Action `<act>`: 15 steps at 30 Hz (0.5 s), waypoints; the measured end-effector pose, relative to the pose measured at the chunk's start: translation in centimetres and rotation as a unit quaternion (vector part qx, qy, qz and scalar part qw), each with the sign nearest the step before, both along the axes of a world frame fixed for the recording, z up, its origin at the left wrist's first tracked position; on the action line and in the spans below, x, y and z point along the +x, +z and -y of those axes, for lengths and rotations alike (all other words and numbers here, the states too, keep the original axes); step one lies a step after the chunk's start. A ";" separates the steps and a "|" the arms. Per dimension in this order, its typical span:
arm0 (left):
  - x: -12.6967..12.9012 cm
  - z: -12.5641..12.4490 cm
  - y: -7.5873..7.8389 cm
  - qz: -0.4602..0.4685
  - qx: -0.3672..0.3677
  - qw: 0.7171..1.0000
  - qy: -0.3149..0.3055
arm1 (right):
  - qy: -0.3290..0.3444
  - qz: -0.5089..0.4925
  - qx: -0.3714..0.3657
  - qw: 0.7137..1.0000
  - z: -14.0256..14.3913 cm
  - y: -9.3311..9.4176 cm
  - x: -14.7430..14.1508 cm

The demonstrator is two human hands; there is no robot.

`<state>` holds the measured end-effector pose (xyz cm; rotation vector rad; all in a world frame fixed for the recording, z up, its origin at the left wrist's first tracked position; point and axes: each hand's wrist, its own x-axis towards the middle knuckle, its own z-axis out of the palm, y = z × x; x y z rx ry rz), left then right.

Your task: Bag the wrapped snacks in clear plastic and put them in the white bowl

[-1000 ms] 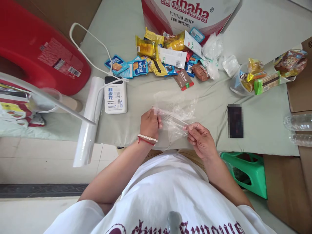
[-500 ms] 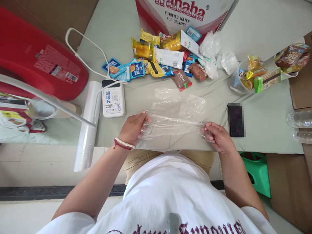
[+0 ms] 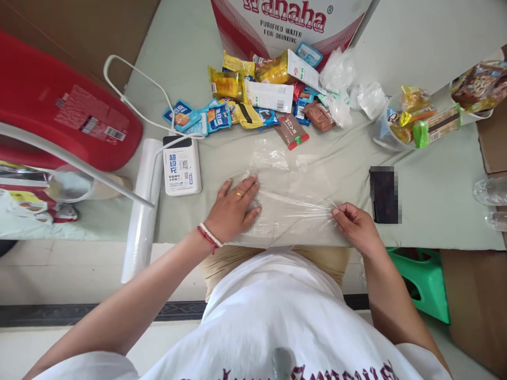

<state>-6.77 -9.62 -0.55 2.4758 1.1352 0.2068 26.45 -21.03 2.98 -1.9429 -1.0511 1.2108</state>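
A clear plastic bag (image 3: 295, 198) lies spread on the grey-green table cloth (image 3: 428, 179) near the front edge. My left hand (image 3: 233, 208) rests flat on the bag's left part, fingers apart, pressing it down. My right hand (image 3: 354, 227) pinches the bag's right edge between thumb and fingers. A heap of snack packets (image 3: 261, 97) lies beyond the bag, towards the back of the table.
A white power bank (image 3: 181, 165) with a cable and a roll of plastic bags (image 3: 141, 208) lie at left. A dark phone (image 3: 383, 194) lies at right. A red-and-white water carton (image 3: 291, 21), bowls of snacks (image 3: 420, 124), a red object (image 3: 59, 100) and a green stool (image 3: 422, 282) surround the table.
The bag, first bunched between both hands, was pulled out wide and laid on the cloth. My left hand let go of its edge and now lies flat on it.
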 end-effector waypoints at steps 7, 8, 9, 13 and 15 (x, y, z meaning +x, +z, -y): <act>-0.8 1.3 1.8 0.052 0.074 0.994 0.053 | 0.071 0.122 0.024 0.990 -1.2 3.0 2.4; -0.4 1.3 2.2 0.060 0.095 0.992 0.063 | 0.054 0.147 0.043 0.987 -2.2 2.9 2.1; 0.3 1.1 2.5 0.064 0.108 0.990 0.062 | 0.042 0.157 0.056 0.985 -3.3 2.6 1.5; 2.9 -0.7 2.1 0.043 0.081 0.996 -0.011 | 0.035 0.132 0.057 0.989 -7.5 -0.4 -1.8; 3.5 -1.8 1.2 0.021 0.059 0.998 -0.031 | 0.027 0.132 0.072 0.988 -8.7 -1.8 -2.9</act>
